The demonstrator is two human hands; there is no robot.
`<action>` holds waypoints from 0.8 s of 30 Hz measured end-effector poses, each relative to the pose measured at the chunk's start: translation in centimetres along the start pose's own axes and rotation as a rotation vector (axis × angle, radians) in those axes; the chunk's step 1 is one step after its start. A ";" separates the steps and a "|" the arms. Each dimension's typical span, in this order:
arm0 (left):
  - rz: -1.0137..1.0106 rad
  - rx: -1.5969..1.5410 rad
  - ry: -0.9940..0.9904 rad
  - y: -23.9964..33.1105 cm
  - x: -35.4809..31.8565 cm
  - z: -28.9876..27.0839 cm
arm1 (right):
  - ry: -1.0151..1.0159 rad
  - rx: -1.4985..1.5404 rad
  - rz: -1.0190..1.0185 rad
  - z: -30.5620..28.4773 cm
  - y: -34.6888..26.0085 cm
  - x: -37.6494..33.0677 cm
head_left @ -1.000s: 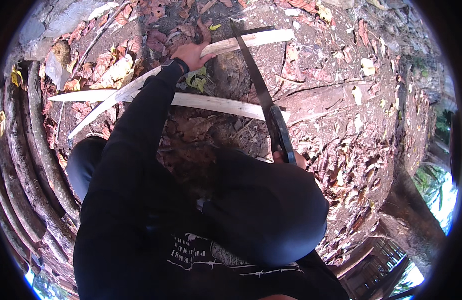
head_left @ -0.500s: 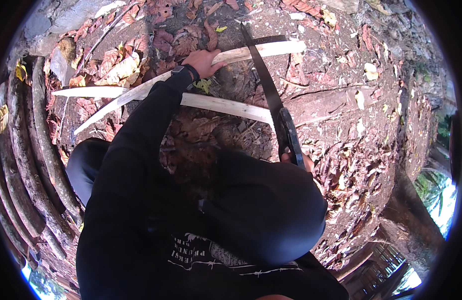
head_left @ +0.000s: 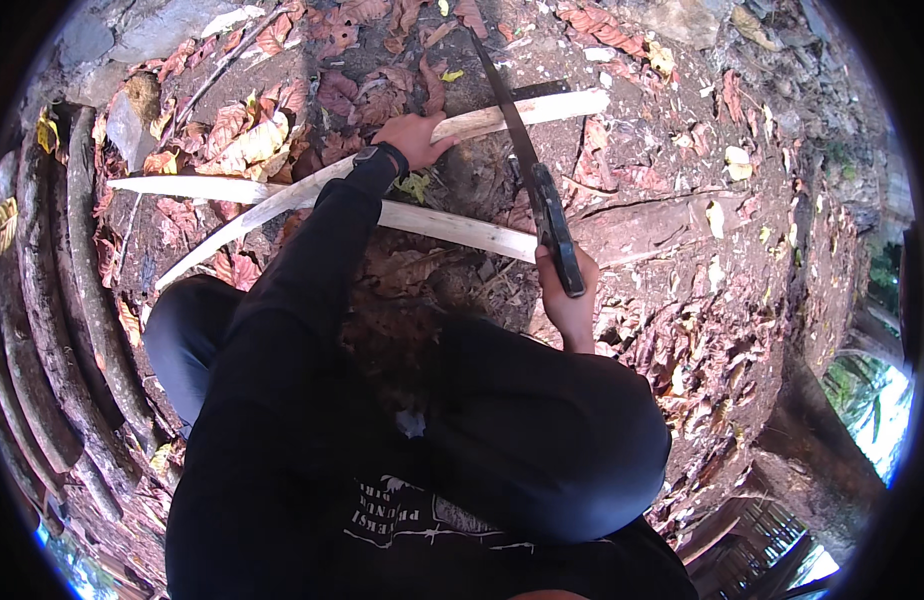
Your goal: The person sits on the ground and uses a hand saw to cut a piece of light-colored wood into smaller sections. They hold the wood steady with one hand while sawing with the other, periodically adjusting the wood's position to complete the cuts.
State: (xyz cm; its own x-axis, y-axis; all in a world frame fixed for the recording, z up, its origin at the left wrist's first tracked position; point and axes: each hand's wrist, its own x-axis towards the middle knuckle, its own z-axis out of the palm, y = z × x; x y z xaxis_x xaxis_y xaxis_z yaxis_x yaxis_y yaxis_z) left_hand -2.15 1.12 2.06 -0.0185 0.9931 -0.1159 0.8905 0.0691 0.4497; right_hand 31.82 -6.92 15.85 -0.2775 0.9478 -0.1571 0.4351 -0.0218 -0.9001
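Note:
My left hand (head_left: 410, 140) is closed around a pale, curved wooden strip (head_left: 312, 187) and presses it down. My right hand (head_left: 567, 290) grips the dark handle of a hand saw (head_left: 509, 110), whose long blade points away from me. The blade crosses the strip right of my left hand, a short way in from its far right end. I cannot tell how deep any cut is. A second pale wooden strip (head_left: 457, 228) lies beneath the first, and the two cross near my left forearm.
Dark thin piece (head_left: 542, 89) shows behind the held strip. Several round logs (head_left: 57, 300) lie side by side at the left. Dry leaves (head_left: 247, 140) cover much of the soil, and stones (head_left: 132, 130) sit at the upper left. My bent knee (head_left: 572, 430) is close below the saw.
The saw has slid forward and slightly left across the strip. My right hand has come out from behind my knee with it. My left hand keeps its hold, shifted slightly in the picture.

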 end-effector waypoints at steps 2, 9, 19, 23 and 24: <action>-0.047 0.006 -0.009 0.7 -0.1 -0.2 | -0.006 0.018 0.021 -0.3 0.1 -0.1; -0.121 0.055 0.051 2.4 -1.6 -0.2 | 0.006 0.065 0.022 -1.2 1.5 -0.5; -0.200 0.100 0.031 3.3 -0.8 -0.5 | 0.020 0.116 -0.003 -2.7 1.0 0.4; -0.219 0.118 0.048 3.4 -1.1 -0.2 | -0.112 0.164 0.048 -3.5 0.6 0.6; -0.223 0.118 0.052 3.2 -1.0 -0.1 | -0.146 0.170 0.050 -3.7 0.8 0.9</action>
State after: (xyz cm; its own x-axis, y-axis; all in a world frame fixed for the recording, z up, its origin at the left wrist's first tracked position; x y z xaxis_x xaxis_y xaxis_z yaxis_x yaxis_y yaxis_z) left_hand 0.69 0.39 3.72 -0.2411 0.9582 -0.1541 0.9084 0.2787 0.3117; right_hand 35.06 -4.91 16.52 -0.3855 0.8885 -0.2491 0.3042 -0.1325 -0.9434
